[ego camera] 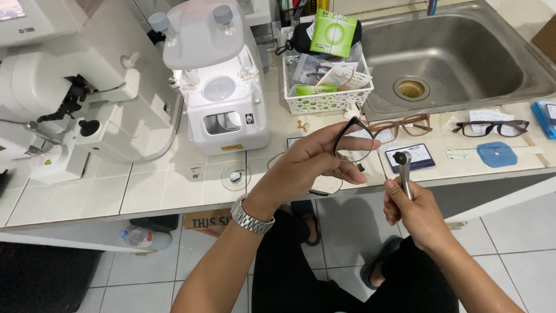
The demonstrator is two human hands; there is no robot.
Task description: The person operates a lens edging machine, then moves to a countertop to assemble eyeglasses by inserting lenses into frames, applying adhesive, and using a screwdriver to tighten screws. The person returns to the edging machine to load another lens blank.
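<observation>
Over the counter's front edge, the left hand [315,159] pinches a black frame [352,142] while the right hand [412,211] grips a screwdriver [403,171] (a slip could scratch the lens).

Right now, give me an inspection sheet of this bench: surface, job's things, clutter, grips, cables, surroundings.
Surface: white tiled counter with a steel sink set in at the right.
Job's things: black glasses frame and a small metal hand tool, both held over the counter edge.
Clutter: brown glasses, black glasses, blue pad, white basket full of packets.
Grips: left hand pinches the black frame; right hand is closed on the tool, tip up.
Cables: thin brown cord behind the left hand; its ends are hidden.
Surroundings: two white machines at the left; a plastic bottle and a cardboard box on the floor.
</observation>
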